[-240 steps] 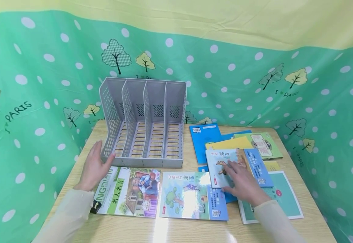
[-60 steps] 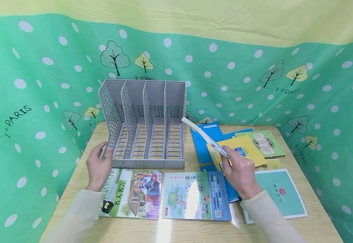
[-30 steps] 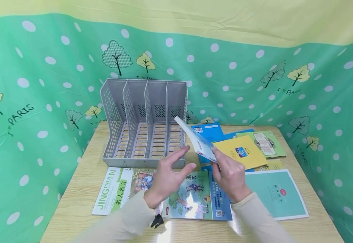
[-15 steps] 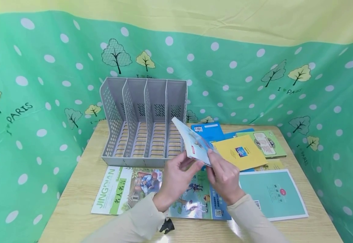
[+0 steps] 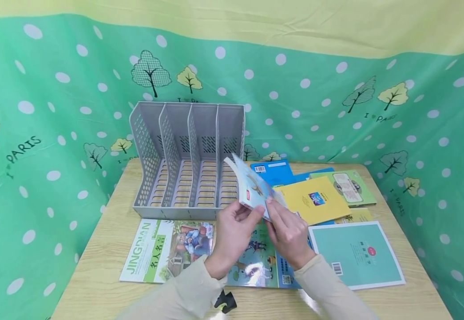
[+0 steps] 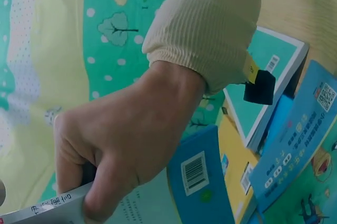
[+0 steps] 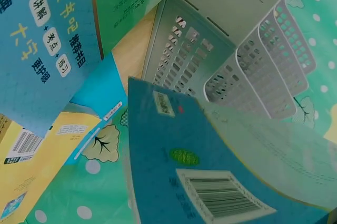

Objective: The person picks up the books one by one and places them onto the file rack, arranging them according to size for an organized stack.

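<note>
Both hands hold a thin light-blue paperback book tilted above the table, its top edge slightly fanned and blurred. The left hand grips its lower left corner by the spine, thumb in front. At the lower right edge, the right hand pinches it with bent fingers. Its blue back cover with a barcode faces the right wrist view. In the left wrist view, the right hand grips the book from above. Beneath the hands lies a similar blue book, partly hidden.
A grey four-slot file rack stands behind left on the wooden table. A white-green book lies in front of it. Rightward lie a yellow book, a green book, a blue booklet and a teal book.
The right hand has lifted the book off the pile and tilted it. The left hand has left the rack's side and taken hold of the book's spine corner.
</note>
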{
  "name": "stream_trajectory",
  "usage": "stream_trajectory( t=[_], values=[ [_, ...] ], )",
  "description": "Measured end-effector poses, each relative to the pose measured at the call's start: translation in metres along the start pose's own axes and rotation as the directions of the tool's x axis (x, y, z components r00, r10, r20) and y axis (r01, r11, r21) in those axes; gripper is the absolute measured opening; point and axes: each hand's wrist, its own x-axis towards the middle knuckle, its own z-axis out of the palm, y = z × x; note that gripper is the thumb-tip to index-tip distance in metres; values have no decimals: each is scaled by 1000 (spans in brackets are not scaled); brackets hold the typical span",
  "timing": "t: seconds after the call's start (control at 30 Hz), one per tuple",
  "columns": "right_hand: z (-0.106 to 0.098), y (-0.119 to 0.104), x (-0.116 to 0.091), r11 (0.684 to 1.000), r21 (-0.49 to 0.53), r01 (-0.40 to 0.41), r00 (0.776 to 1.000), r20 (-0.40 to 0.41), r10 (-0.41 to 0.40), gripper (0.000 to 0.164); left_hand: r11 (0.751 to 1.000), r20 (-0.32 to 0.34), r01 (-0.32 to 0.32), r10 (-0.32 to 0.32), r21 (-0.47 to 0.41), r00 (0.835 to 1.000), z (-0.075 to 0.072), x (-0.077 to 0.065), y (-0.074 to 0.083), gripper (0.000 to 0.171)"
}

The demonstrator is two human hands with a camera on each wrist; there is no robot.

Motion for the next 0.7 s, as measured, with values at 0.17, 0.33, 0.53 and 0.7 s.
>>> stream_trajectory(
  t=[0.17, 0.33, 0.53, 0.7],
  values=[
    [1, -1, 1, 1000, -13, 26, 1000, -6, -26, 32, 1000, -42, 18, -18, 0, 999, 0, 1, 0, 46],
    [2, -3, 0, 999, -2, 41, 999, 11, -41, 31, 999, -74, 16, -14, 29, 997, -3, 5, -2, 42],
    [4, -5, -3, 999, -12, 46, 998, 38, -45, 33, 999, -102, 30, -28, 20, 994, -6, 9, -5, 31],
    [4, -6, -5, 999, -17, 46, 996, 75, -44, 34, 998, -117, 19, -12, 53, 993, -6, 9, 4, 25]
  ],
)
